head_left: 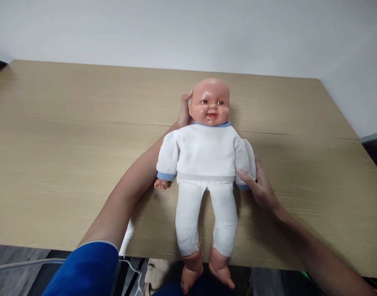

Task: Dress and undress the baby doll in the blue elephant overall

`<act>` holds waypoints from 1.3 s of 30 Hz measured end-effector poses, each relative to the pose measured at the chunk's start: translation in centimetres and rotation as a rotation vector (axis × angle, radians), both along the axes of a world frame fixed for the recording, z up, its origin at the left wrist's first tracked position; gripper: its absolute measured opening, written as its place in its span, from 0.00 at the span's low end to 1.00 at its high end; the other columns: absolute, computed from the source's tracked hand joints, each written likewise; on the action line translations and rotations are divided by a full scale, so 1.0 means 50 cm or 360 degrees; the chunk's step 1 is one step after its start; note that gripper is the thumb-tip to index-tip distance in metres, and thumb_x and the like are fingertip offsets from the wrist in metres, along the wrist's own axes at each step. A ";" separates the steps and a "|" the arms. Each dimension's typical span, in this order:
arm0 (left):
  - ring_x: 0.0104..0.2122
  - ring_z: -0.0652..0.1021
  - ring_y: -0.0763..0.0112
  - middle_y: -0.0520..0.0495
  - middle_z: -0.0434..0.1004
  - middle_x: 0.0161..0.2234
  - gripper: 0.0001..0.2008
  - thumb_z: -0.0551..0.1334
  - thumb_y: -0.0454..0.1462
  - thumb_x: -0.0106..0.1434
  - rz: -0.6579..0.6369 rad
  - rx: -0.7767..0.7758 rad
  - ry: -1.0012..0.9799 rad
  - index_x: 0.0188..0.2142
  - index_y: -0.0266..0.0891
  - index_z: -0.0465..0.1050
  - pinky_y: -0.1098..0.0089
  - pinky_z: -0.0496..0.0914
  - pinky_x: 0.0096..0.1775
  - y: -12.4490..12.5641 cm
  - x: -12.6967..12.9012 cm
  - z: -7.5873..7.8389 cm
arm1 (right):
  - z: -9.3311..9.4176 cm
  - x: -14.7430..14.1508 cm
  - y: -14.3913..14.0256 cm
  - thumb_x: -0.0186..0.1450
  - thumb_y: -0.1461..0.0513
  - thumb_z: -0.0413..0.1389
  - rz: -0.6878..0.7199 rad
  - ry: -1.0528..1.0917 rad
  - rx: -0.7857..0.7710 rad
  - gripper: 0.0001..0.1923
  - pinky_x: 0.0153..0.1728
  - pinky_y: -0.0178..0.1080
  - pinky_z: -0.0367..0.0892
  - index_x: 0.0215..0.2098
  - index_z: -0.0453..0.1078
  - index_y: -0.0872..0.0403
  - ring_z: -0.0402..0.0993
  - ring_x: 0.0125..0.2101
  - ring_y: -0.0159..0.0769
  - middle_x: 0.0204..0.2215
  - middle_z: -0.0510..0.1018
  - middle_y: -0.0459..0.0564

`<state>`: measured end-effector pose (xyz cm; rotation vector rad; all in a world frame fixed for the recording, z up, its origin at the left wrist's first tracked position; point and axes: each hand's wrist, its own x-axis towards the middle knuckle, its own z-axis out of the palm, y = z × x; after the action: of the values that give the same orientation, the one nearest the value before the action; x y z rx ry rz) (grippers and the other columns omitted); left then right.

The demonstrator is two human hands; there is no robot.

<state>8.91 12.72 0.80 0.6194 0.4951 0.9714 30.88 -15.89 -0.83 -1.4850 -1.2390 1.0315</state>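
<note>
office or home room | wooden desk [68,164] | plain white wall [176,28]

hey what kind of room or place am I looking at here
Probably a plain indoor room, an office or home workspace, though that is a guess. A bare wooden table stands against a white wall, white cables trail below its edge, and a baby doll lies on it.

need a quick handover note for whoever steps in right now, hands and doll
Left hand: cupped behind the doll's head, touching it.
Right hand: on the cuff end of the doll's sleeve, fingers curled around it.
Doll: lies face up on the wooden table, feet hanging past the near edge.
Done: white sweater with blue trim and white trousers are on; one small hand shows from the other sleeve.
Left: no doll hand shows at the held cuff; feet are bare.
</note>
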 end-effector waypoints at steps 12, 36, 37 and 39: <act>0.77 0.80 0.31 0.44 0.94 0.59 0.35 0.52 0.62 0.86 -0.0167 -0.0002 -0.0088 0.66 0.37 0.82 0.29 0.75 0.74 0.063 -0.043 -0.038 | -0.016 -0.009 -0.026 0.77 0.36 0.67 -0.0130 -0.0527 -0.0007 0.43 0.77 0.70 0.73 0.82 0.66 0.42 0.80 0.73 0.66 0.75 0.81 0.63; 0.79 0.79 0.32 0.38 0.96 0.59 0.29 0.58 0.57 0.87 -0.0309 -0.0146 0.0066 0.69 0.39 0.81 0.35 0.56 0.89 0.049 -0.048 0.003 | -0.024 0.002 -0.030 0.80 0.42 0.69 -0.0077 -0.0626 0.0095 0.49 0.84 0.73 0.64 0.91 0.57 0.41 0.72 0.81 0.65 0.84 0.71 0.62; 0.79 0.78 0.32 0.38 0.95 0.60 0.29 0.58 0.56 0.88 -0.0296 -0.0133 0.0069 0.70 0.38 0.80 0.35 0.56 0.89 0.046 -0.046 0.005 | -0.025 0.003 -0.030 0.80 0.42 0.69 -0.0073 -0.0619 0.0092 0.49 0.84 0.73 0.65 0.91 0.57 0.41 0.72 0.81 0.65 0.83 0.72 0.62; 0.80 0.78 0.32 0.39 0.94 0.62 0.29 0.57 0.55 0.89 -0.0272 -0.0090 0.0066 0.72 0.37 0.79 0.36 0.57 0.89 0.040 -0.041 0.008 | -0.026 0.006 -0.031 0.80 0.41 0.69 -0.0058 -0.0615 0.0066 0.50 0.83 0.73 0.66 0.91 0.56 0.40 0.73 0.80 0.65 0.83 0.72 0.62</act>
<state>6.86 14.72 1.20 0.6215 0.4966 0.7816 31.20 -17.42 -2.11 -1.7204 -1.4830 0.7083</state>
